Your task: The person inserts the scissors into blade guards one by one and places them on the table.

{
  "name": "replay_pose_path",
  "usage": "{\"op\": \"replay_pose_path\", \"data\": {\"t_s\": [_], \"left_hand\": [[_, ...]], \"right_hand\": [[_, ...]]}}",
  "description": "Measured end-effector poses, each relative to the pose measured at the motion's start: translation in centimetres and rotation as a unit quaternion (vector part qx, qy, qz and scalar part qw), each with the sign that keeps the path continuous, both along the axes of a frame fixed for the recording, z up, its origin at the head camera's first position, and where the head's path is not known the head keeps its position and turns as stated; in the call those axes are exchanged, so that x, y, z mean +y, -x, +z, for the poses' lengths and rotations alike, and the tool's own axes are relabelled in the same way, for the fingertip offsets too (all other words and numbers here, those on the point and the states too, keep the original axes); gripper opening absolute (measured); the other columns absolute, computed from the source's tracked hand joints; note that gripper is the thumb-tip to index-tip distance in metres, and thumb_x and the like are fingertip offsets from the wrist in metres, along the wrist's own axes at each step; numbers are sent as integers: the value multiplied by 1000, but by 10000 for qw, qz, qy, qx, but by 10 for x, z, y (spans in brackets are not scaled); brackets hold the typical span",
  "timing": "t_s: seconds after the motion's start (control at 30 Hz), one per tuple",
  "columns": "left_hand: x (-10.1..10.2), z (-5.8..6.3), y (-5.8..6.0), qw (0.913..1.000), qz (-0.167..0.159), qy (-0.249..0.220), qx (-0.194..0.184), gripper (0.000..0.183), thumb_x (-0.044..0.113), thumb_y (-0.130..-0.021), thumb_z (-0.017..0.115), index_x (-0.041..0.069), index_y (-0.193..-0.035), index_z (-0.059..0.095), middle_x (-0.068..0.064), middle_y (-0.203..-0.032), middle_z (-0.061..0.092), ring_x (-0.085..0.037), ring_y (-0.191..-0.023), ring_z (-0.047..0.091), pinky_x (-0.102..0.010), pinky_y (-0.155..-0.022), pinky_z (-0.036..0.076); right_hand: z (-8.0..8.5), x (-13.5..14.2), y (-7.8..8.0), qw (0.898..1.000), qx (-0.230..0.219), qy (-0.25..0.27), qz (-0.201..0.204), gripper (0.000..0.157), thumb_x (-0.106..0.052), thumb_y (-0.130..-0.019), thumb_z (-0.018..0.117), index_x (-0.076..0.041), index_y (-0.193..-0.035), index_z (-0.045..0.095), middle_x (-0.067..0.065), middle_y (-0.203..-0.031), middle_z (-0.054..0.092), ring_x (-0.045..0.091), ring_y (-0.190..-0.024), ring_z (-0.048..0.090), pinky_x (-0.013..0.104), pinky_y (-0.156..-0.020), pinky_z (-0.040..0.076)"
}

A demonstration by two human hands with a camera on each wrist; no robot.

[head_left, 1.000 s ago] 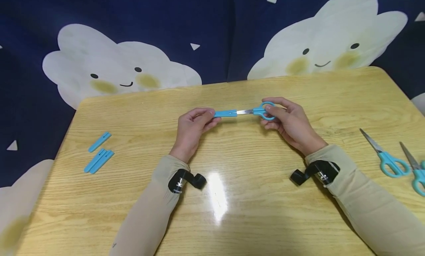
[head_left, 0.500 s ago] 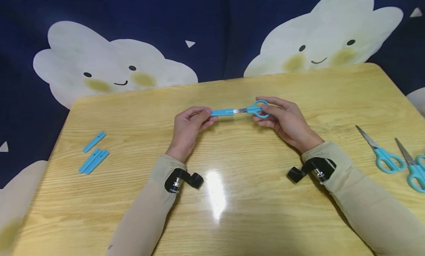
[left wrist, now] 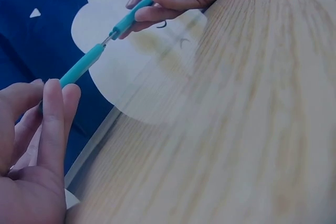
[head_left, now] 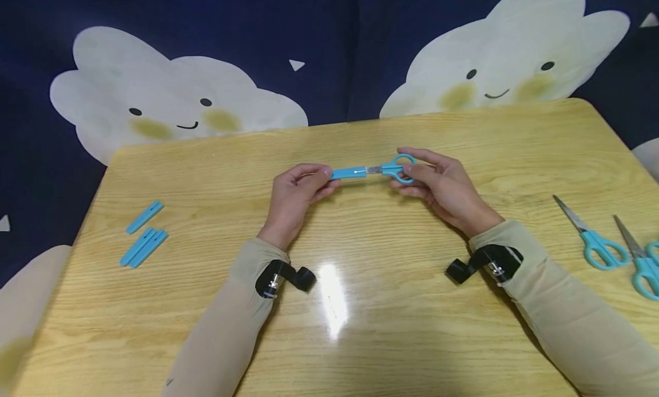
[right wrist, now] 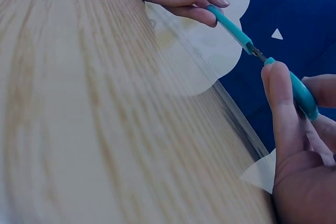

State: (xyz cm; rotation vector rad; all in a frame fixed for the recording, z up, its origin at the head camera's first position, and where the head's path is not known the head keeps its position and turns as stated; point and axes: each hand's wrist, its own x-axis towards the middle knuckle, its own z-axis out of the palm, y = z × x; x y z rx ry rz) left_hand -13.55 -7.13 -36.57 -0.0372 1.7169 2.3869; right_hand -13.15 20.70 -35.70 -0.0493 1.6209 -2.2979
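Observation:
My left hand (head_left: 293, 199) pinches the far end of a blue scissors sheath (head_left: 350, 173) between thumb and fingers. From the right, my right hand (head_left: 448, 188) grips the blue handles of a pair of scissors (head_left: 393, 169). Most of the blades sit inside the sheath; a short stretch of metal shows between sheath and handles. Both wrist views show sheath (left wrist: 82, 65) and scissors (right wrist: 302, 94) in one line, held above the table. The blade tips are hidden in the sheath.
Several loose blue sheaths (head_left: 145, 217) lie at the table's left. On the right, two more pairs of scissors (head_left: 603, 250) lie with blades pointing away, one partly cut off by the frame edge. The wooden table (head_left: 391, 328) ends at a dark cloud-print curtain (head_left: 329, 54).
The scissors have slid further left into the sheath, so less blade shows than a second ago. My right hand has come closer to my left. The head view has shifted slightly.

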Motion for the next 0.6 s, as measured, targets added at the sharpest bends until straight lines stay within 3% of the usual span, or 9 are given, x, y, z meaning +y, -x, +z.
{"op": "replay_pose_path", "data": {"t_s": [0.43,0.6], "left_hand": [[0,1,-1,9995,-268,130,-56,26,-2,-87,67,-6,-113,65,-9,-90,76,-25,-93,75,-29,-85,58],[1,0,-1,9994,-328,135,8,31,-3,-88,66,-9,-119,61,-8,-91,75,-22,-91,75,-29,-85,58]], "right_hand": [[-1,0,-1,9999,106,-110,47,63,-9,-94,63,-1,-149,34,12,-103,74,23,-91,75,26,-75,60],[-2,0,-1,9998,193,-98,32,60,-9,-94,63,3,-145,35,11,-100,74,23,-89,75,26,-73,60]]}}
